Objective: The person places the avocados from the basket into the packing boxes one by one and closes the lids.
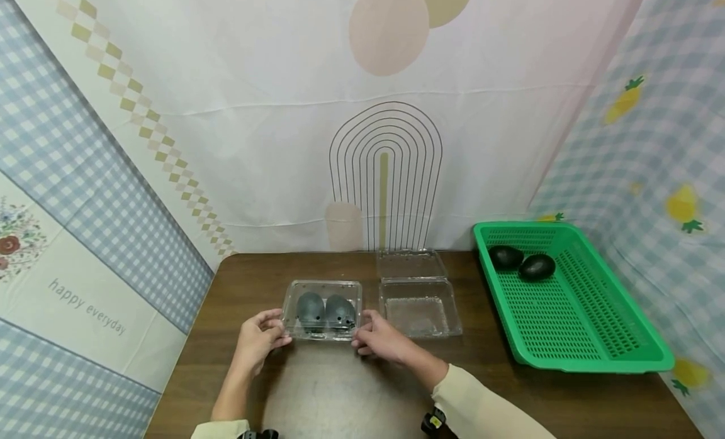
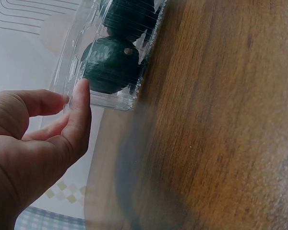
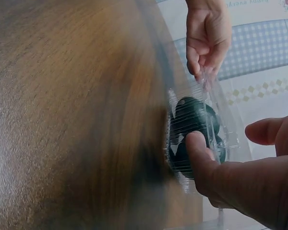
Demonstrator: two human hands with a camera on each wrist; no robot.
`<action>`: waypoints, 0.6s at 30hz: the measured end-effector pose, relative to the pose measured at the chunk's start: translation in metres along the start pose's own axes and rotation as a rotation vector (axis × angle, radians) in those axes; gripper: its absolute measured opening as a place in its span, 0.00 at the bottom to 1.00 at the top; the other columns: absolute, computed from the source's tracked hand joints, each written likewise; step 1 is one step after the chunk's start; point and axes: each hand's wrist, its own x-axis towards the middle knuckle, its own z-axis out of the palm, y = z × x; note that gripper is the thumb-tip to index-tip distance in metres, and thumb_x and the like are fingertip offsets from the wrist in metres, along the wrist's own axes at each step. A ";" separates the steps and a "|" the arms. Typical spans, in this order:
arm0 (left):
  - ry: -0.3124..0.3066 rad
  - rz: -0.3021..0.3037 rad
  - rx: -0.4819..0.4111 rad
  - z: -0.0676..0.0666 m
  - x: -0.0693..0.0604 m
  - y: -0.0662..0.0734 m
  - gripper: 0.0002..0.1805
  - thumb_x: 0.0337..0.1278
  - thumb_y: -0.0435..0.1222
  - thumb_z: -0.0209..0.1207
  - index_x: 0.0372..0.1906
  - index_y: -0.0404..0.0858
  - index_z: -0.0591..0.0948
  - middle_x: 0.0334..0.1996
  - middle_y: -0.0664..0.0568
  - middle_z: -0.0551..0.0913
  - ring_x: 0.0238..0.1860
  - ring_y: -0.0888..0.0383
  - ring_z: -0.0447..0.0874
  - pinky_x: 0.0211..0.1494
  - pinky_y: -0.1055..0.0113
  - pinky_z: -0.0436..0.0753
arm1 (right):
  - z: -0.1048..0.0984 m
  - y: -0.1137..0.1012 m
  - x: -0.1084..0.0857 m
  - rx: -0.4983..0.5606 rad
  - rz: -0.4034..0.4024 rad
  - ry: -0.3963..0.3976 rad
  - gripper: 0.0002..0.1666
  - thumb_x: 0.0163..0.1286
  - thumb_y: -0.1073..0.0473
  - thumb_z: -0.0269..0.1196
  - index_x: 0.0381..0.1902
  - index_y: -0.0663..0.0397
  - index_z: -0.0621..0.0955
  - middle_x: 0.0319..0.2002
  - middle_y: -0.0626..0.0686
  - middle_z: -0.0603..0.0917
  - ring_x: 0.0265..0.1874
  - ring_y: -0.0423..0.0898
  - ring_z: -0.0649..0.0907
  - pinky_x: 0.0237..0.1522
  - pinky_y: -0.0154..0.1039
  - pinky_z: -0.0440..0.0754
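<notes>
- Head view: clear box on brown table, between both hands, two dark fruits side by side inside.
- Left hand pinches the box's left end; right hand grips its right front corner.
- Second box, also clear, just right of it, lid tipped back.
- Green basket farther right, holding two loose fruits near its far left corner.
- Left wrist view: thumb and fingers at the box's end wall, fruits showing through plastic.
- Right wrist view: left hand pinches the far end; right hand bent around the near end, one fingertip over the side.
</notes>
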 end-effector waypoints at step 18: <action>0.023 0.007 0.034 0.001 0.001 -0.002 0.27 0.61 0.14 0.51 0.66 0.19 0.71 0.38 0.44 0.74 0.31 0.55 0.84 0.39 0.68 0.95 | 0.006 0.017 0.016 0.177 -0.001 0.001 0.33 0.73 0.72 0.51 0.71 0.72 0.53 0.40 0.61 0.80 0.31 0.42 0.85 0.36 0.32 0.92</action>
